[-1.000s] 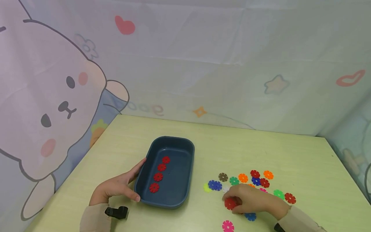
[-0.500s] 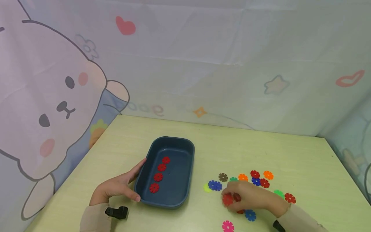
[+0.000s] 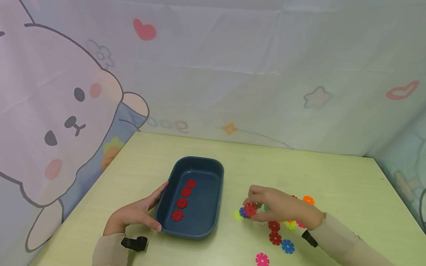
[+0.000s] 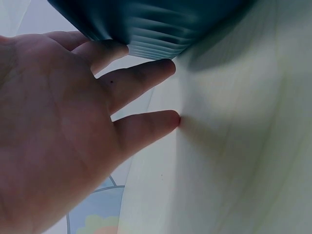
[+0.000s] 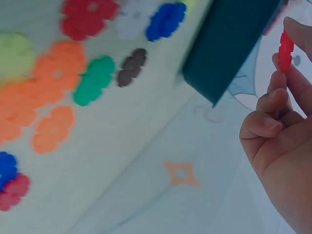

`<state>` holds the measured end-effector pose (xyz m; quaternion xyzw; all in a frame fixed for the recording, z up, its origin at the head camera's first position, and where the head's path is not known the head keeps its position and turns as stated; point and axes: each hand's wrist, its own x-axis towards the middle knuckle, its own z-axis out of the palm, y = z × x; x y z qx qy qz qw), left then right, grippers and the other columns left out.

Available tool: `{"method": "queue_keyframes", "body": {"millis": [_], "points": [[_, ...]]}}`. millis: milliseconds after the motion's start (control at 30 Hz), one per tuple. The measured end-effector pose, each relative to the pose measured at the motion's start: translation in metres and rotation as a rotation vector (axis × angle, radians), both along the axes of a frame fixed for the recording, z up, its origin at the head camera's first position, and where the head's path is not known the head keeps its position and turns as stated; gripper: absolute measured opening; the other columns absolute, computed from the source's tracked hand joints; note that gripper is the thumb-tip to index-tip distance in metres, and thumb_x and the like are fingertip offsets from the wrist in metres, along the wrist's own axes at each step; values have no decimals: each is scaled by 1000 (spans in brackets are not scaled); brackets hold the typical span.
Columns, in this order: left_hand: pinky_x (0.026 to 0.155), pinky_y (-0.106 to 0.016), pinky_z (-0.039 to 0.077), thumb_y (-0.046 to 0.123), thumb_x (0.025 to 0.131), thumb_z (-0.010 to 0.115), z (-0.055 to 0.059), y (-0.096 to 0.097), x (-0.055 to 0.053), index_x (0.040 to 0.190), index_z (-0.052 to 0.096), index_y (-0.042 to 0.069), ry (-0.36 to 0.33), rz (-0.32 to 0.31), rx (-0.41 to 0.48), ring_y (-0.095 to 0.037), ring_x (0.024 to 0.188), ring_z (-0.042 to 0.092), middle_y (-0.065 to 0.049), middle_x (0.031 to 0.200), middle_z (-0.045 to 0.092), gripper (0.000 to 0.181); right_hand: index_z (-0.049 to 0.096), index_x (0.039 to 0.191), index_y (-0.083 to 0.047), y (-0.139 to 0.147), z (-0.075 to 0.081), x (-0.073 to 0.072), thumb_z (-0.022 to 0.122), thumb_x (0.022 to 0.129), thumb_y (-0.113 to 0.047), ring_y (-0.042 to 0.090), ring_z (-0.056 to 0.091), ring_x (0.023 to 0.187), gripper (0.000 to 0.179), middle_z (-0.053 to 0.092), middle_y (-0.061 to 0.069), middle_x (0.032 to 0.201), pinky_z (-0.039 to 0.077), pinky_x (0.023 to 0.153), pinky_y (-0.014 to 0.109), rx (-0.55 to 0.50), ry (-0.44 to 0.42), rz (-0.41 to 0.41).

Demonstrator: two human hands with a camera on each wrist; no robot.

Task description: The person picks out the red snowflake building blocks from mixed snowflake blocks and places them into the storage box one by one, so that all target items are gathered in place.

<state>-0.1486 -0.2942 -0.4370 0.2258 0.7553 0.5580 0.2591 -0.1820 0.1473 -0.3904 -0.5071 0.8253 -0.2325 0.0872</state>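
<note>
In the head view my right hand (image 3: 279, 205) pinches a red notched plastic disc (image 3: 250, 211) above the table, over the blue disc (image 3: 243, 212). The right wrist view shows the red disc (image 5: 285, 51) edge-on between thumb and fingertip, the other fingers curled. My left hand (image 3: 138, 214) lies against the left side of a dark blue tray (image 3: 217, 207), its thumb at the near left corner. Its fingers are spread and fairly straight against the tray's wall (image 4: 161, 36) in the left wrist view. Inside the tray a row of several red discs (image 3: 182, 203) lies flat.
Loose discs lie right of the tray, partly hidden under my right hand: red discs (image 3: 275, 238), a blue one (image 3: 287, 246), a pink one (image 3: 262, 259), a yellow-green one (image 3: 238, 215) and an orange one (image 3: 308, 200). A printed cloth (image 3: 246, 74) hangs behind the table.
My right hand has lifted the red disc and carried it left and away from me, uncovering red discs on the table. The left hand and tray stay put.
</note>
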Motion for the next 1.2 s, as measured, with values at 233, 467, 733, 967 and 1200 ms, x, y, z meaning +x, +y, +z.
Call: {"method": "queue_keyframes", "body": {"millis": [233,467,733,967,1200], "points": [[111,-43,16,10,70,84,0,0,0,156,-7,26,11,1,-15,-38,145,1,-11,162,-3,126,69,111,-9,-27,22,-12,74,86,-20,6,52,79,28,51,-6,94,50,68,23,-34,48,46],[111,-40,17,12,70,84,2,1,0,156,-8,25,-2,3,-19,-37,145,1,-11,162,-4,126,69,115,-9,-61,32,-23,74,86,-23,7,50,85,33,52,-7,97,45,72,21,-22,90,57],[110,-57,10,13,70,85,2,1,0,156,-9,24,-6,2,-19,-38,145,0,-11,162,-5,127,69,114,-9,-107,30,-31,73,86,-26,12,53,89,33,53,-5,97,45,78,20,-24,84,123],[110,-57,11,14,71,84,2,2,-2,156,-9,25,-7,-2,-24,-37,145,1,-11,162,-4,126,69,115,-10,-138,18,-35,73,86,-27,19,56,93,34,56,-2,99,43,81,18,13,66,135],[110,-29,19,15,70,85,2,1,-1,156,-7,25,22,6,-35,-35,146,0,-10,162,-3,126,69,113,-10,-157,-1,-38,74,85,-27,17,57,93,33,57,-1,99,42,82,18,59,27,141]]}}
